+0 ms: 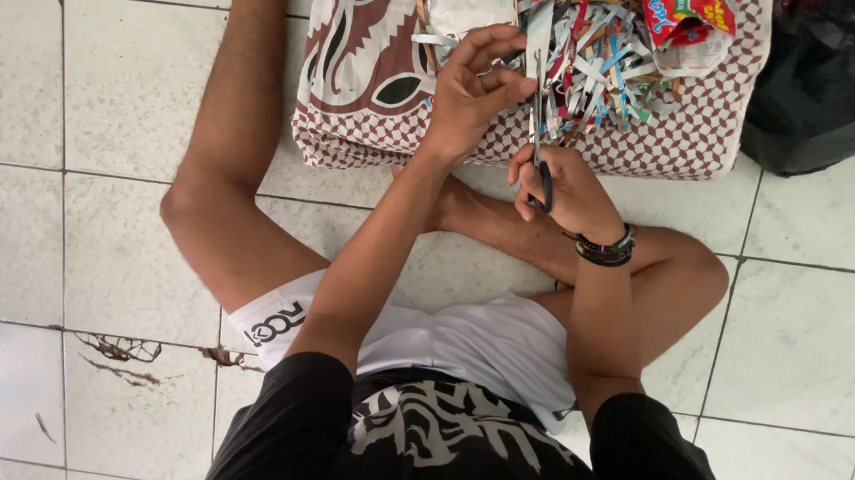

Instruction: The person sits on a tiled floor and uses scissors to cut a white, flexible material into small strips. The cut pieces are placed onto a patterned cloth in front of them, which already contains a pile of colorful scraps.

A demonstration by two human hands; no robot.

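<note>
My left hand (473, 88) pinches the edge of a silvery foil wrapper (472, 11), held over a folded brown-and-white patterned cloth (359, 75). My right hand (564, 186), with dark bead bracelets at the wrist, grips the black handles of a pair of scissors (539, 118). The blades point up and away from me, beside my left fingers. Just beyond lies a pile of several colourful cut strips (601, 57) on the cloth.
I sit on a white tiled floor (97, 227) with my legs folded under my arms. A red snack wrapper (684, 12) lies at the far end of the cloth. A black bag (840, 78) sits at the top right.
</note>
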